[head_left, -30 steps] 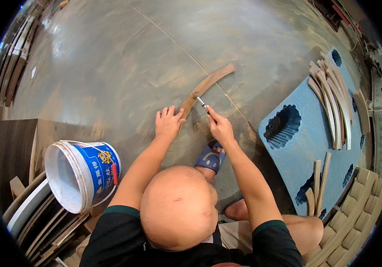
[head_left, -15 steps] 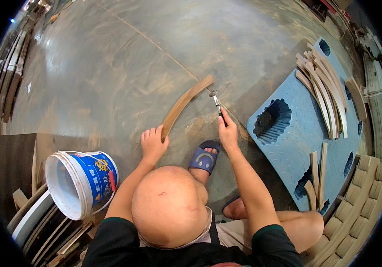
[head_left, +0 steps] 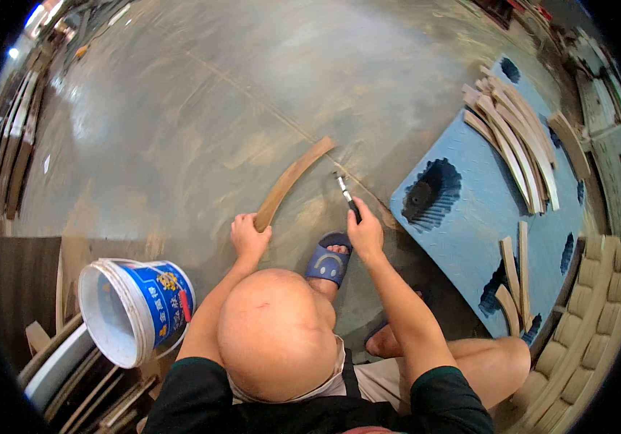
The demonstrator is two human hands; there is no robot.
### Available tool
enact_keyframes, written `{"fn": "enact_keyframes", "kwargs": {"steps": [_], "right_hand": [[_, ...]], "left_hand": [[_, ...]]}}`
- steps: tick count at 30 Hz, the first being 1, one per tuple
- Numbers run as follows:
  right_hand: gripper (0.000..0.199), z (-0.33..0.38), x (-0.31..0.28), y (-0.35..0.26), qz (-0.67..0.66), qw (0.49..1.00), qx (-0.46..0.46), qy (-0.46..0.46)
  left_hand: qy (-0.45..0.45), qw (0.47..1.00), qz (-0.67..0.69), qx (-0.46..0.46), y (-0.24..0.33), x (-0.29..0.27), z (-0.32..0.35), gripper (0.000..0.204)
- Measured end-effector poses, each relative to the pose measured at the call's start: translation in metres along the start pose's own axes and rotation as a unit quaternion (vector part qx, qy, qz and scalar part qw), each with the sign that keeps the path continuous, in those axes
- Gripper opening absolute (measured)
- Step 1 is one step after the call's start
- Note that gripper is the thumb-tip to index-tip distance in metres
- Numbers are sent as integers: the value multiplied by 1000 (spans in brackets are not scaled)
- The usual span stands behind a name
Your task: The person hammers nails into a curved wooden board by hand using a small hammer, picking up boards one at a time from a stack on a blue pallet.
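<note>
My left hand (head_left: 249, 237) is closed around the near end of a curved brown wooden strip (head_left: 289, 181). The strip arcs away from me to the right, its far end by a thin line in the floor. In my right hand (head_left: 366, 231) is a small hammer (head_left: 345, 190), gripped by its black handle. Its metal head points away from me, just right of the strip and apart from it. Below the two hands, a blue slipper (head_left: 327, 264) is on my foot, between my forearms.
To the right, a blue plastic pallet (head_left: 426, 253) with dark hollows carries a pile of curved wooden strips (head_left: 517, 141) and several shorter pieces. Beside it stand stacked beige blocks (head_left: 578, 311). At my left lies a tilted white-and-blue bucket (head_left: 129, 307), with boards (head_left: 79, 383) below it.
The hammer has drawn back toward me, away from the strip's far end. My left hand keeps its grip on the strip. The whole view has shifted slightly.
</note>
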State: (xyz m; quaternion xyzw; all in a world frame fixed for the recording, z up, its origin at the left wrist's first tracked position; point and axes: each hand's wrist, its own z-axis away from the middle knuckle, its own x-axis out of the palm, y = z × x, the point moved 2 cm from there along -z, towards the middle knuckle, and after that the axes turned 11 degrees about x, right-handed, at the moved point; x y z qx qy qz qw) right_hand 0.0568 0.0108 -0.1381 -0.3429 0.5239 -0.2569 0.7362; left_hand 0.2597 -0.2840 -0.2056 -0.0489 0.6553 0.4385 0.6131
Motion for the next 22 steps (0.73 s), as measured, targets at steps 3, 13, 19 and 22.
{"fn": "enact_keyframes", "kwargs": {"steps": [3, 13, 19, 22], "right_hand": [[43, 13, -16, 20, 135, 991, 5, 4], [66, 4, -120, -118, 240, 807, -501, 201], [54, -18, -218, -135, 382, 796, -468, -27], [67, -11, -263, -134, 438, 809, -367, -136]], "left_hand": [[86, 983, 162, -7, 24, 0, -15, 60], [93, 945, 166, 267, 150, -101, -33, 49], [-55, 874, 160, 455, 251, -137, -39, 56], [-77, 852, 92, 510, 292, -159, -31, 70]]}}
